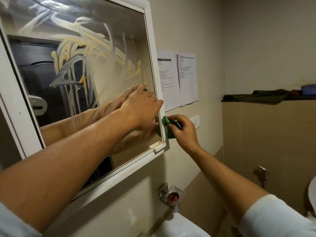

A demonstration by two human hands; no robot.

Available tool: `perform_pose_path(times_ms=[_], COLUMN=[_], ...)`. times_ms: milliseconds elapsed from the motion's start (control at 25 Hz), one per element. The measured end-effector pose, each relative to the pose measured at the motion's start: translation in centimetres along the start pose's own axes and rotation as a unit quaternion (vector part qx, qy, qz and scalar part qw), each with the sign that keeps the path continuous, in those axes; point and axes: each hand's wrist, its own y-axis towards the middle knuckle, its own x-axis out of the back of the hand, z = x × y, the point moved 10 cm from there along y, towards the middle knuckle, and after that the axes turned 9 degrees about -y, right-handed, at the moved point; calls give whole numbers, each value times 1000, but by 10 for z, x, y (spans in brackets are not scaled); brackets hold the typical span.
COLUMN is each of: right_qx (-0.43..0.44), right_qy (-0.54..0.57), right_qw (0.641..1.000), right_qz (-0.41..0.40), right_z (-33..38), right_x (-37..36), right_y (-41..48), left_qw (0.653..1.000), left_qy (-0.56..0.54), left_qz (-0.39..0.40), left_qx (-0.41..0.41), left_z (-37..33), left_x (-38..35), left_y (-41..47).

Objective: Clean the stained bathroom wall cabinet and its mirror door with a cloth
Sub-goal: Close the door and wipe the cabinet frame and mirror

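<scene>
Two printed sheets (177,79) hang near a wall socket (195,121); dark green fabric (259,96) lies on a ledge (299,98).

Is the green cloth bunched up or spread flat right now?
Bunched up. The right hand grips the green cloth as a wad against the right edge of the cabinet frame.
</scene>
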Motion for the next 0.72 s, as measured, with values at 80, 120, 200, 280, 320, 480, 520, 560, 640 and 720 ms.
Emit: perform_pose_path(times_ms=[80,120,200,280,320,480,520,560,640,720], right_qx=[8,6,13,-8,-39,-136,-156,-177,-223,-298], right_qy=[21,17,-24,-44,-34,83,109,118,102,115], right_qw=[999,999,999,999,998,987,982,977,968,944], right_qz=[-32,-35,-25,13,45,35,3,-26,-61,-81], right_z=[13,7,-14,-38,-47,-53,-51,-51,-54,-62], right_x=[-10,-20,-31,-33,-32,-25,-27,-31,-39,-42], right_y=[1,-12,-46,-66,-66,-45,-47,-53,-68,-76], left_qw=[1000,1000,999,999,999,999,999,999,999,999], left_qy=[8,12,26,33,30,15,17,20,22,21], left_qz=[-3,0,12,26,25,33,30,26,27,32], left_qx=[-3,-7,-14,-20,-19,-7,-10,-14,-19,-20], left_z=[-2,-3,-7,-11,-12,-12,-14,-15,-13,-11], left_x=[-3,-6,-11,-17,-18,-21,-21,-22,-24,-26], left_y=[-1,-2,-3,-4,-3,-1,-1,0,0,1])
